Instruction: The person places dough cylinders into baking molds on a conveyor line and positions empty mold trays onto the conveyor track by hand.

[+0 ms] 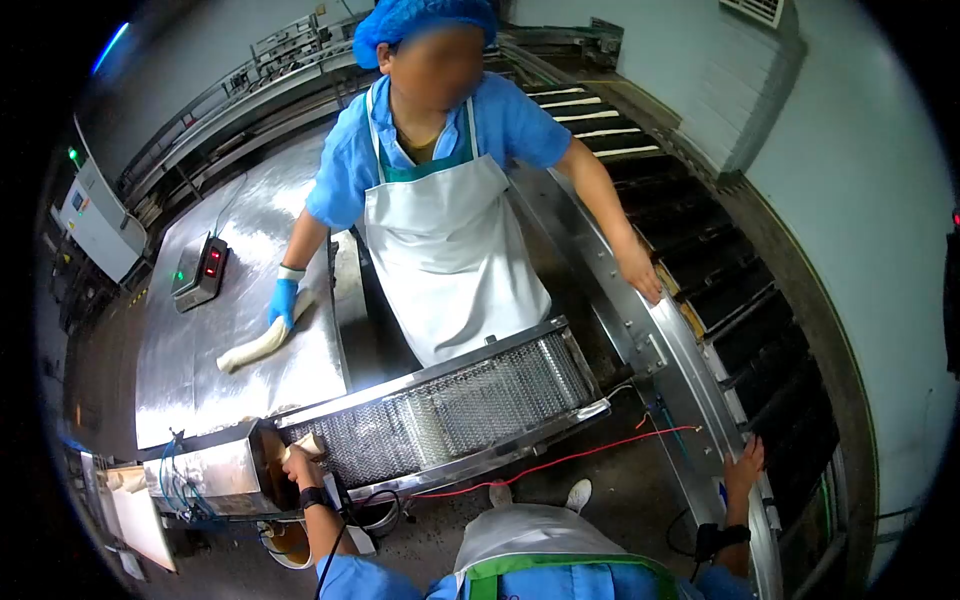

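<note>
My left hand (299, 468) is closed around a pale piece of dough (312, 444) at the left end of the metal mesh conveyor (450, 405), beside the mouth of a steel housing (215, 475). Part of the dough is hidden by my fingers. Far to the right, my right hand (743, 467) lies with fingers extended on the edge of a long steel rail (690, 345), holding nothing. Across the mesh conveyor, a co-worker's blue-gloved hand (283, 302) grips a long roll of dough (258, 347) on the steel table (180, 385).
The co-worker (440, 230) stands behind the mesh conveyor, a bare hand (637, 265) on the rail. A digital scale (200, 272) sits on the table. Dark trays (690, 220) run along the right, several with dough strips (605, 132). A red cable (560, 460) hangs below the conveyor.
</note>
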A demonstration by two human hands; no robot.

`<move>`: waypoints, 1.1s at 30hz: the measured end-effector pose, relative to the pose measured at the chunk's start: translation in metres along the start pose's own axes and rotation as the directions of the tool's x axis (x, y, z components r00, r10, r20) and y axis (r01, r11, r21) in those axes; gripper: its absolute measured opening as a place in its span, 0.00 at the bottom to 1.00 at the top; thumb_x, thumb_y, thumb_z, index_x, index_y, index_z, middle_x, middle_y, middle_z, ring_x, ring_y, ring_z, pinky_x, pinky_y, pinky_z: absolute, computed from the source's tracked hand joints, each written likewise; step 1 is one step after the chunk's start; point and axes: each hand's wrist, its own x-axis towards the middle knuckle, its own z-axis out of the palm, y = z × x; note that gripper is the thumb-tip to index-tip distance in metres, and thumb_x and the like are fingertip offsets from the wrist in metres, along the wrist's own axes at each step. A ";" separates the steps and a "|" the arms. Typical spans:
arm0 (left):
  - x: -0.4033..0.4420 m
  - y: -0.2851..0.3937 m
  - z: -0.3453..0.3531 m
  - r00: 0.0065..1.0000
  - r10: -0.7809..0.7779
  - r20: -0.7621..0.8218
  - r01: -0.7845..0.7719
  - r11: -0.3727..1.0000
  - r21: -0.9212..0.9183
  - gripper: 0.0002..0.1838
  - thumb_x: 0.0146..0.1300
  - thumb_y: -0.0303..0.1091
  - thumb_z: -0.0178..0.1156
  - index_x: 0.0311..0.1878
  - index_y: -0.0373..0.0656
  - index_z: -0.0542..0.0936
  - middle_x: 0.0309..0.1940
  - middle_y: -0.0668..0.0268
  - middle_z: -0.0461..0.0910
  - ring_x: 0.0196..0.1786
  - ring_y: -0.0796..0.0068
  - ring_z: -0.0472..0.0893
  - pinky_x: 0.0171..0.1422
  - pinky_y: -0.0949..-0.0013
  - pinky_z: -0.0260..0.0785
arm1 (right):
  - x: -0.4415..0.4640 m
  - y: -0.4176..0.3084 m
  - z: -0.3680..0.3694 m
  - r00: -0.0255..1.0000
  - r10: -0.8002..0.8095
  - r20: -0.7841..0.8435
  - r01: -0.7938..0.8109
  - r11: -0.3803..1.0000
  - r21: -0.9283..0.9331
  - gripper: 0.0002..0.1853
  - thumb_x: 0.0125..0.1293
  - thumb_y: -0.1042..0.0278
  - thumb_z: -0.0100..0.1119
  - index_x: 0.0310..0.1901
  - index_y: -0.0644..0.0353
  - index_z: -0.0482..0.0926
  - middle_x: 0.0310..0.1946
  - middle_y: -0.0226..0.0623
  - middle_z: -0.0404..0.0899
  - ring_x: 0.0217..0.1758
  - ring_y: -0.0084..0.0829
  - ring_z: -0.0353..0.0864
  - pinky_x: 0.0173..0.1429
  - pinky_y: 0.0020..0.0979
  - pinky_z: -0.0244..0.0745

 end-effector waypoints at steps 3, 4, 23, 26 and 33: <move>0.001 0.004 0.000 0.994 0.073 0.079 -0.083 0.987 0.136 0.39 0.38 0.54 0.59 0.50 0.36 0.63 0.48 0.53 0.65 0.47 0.57 0.68 0.47 0.60 0.66 | 0.008 0.012 0.018 0.996 -0.060 -0.067 0.050 0.989 -0.140 0.36 0.46 0.65 0.60 0.57 0.59 0.56 0.57 0.45 0.54 0.58 0.45 0.55 0.56 0.42 0.56; 0.014 -0.002 0.004 0.980 0.159 0.118 -0.176 0.972 0.156 0.38 0.38 0.53 0.59 0.50 0.36 0.63 0.47 0.53 0.65 0.47 0.58 0.68 0.47 0.61 0.66 | 0.012 0.025 0.034 0.969 -0.196 -0.152 0.171 0.972 -0.163 0.34 0.44 0.65 0.61 0.56 0.60 0.59 0.55 0.49 0.57 0.57 0.47 0.57 0.56 0.42 0.56; -0.291 0.002 -0.077 0.150 0.807 0.571 -0.688 0.500 -0.526 0.27 0.41 0.35 0.59 0.46 0.34 0.65 0.45 0.53 0.68 0.46 0.62 0.70 0.50 0.64 0.64 | 0.024 0.039 -0.010 0.992 -0.065 -0.108 0.079 0.988 0.131 0.33 0.53 0.54 0.54 0.57 0.61 0.57 0.57 0.43 0.52 0.60 0.44 0.50 0.55 0.48 0.52; -0.347 0.013 -0.080 -0.009 0.813 0.582 -0.666 0.429 -0.610 0.25 0.42 0.32 0.59 0.46 0.34 0.66 0.44 0.53 0.69 0.46 0.63 0.70 0.50 0.65 0.64 | 0.028 0.047 -0.015 0.991 -0.082 -0.104 0.097 0.985 0.142 0.32 0.53 0.53 0.54 0.56 0.61 0.57 0.57 0.44 0.53 0.60 0.44 0.51 0.57 0.47 0.50; -0.534 0.039 -0.034 -0.546 0.648 0.531 -0.373 0.379 -0.847 0.22 0.47 0.28 0.56 0.47 0.34 0.65 0.45 0.54 0.68 0.48 0.64 0.70 0.54 0.65 0.61 | 0.029 0.073 -0.011 0.983 -0.179 -0.041 0.184 0.968 0.173 0.29 0.53 0.51 0.52 0.52 0.64 0.64 0.54 0.43 0.59 0.62 0.40 0.48 0.60 0.43 0.44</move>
